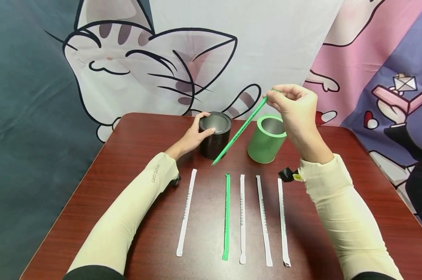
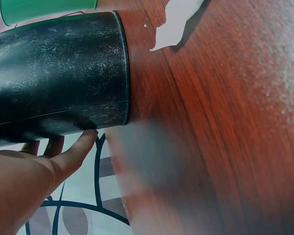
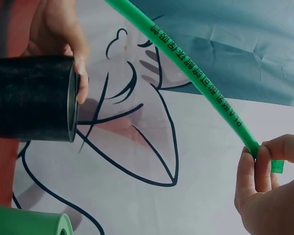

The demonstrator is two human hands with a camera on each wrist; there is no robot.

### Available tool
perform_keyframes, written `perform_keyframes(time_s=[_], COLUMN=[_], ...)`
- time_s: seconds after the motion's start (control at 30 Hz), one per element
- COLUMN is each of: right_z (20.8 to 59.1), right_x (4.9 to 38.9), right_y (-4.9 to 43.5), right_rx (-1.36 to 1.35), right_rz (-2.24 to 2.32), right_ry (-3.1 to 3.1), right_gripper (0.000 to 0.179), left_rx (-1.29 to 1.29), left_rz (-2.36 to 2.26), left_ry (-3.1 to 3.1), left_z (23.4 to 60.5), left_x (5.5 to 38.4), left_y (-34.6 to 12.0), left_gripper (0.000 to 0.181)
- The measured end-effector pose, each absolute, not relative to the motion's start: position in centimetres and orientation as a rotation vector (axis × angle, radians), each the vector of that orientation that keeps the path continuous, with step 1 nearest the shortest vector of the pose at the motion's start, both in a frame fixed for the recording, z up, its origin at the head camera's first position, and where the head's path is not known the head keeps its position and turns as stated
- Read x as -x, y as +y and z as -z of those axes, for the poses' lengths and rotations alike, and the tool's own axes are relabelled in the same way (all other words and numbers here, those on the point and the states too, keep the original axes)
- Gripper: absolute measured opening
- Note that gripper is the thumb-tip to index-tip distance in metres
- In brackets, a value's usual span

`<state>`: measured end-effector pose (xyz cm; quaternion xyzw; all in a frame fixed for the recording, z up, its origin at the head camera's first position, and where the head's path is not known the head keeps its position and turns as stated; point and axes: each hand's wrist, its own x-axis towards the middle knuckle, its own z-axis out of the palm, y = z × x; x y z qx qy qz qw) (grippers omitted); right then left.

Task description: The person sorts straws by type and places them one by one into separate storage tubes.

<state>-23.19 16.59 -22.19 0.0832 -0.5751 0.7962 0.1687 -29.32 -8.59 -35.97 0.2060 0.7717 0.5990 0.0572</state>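
At two o'clock, the raised right hand (image 1: 296, 107) pinches a green straw (image 1: 240, 131). From nine, the left hand (image 1: 192, 136) grips a can (image 1: 212, 145).

The right hand (image 1: 296, 111) hides the green can's (image 1: 266, 146) rim (image 1: 260, 121) around two o'clock, and I cannot read the white straws' (image 1: 242, 237) tiny lettering (image 1: 243, 212).

Long cream sleeves (image 1: 349, 217) fill my remote feed.
I see grey lettering (image 1: 156, 173) on the left sleeve (image 1: 127, 217), black fabric (image 1: 93, 273) at both elbow ends, a black unit (image 1: 286, 174) with yellow label (image 1: 297, 177) by the right cuff (image 1: 319, 171).
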Motion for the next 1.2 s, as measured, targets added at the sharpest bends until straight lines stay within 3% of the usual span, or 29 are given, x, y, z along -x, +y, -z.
perform_keyframes(time_s=[1.2], right_z=[21.5], right_x=[28.3], right_y=[18.6], right_rx=[-0.072], right_rz=[-2.309], right_ry=[-1.29], right_gripper=[0.015], left_rx=[-0.644], left_rz=[-1.83], left_ry=[2.342], left_z=[36.1], left_x=[29.4], left_y=[-8.3], left_gripper=[0.058])
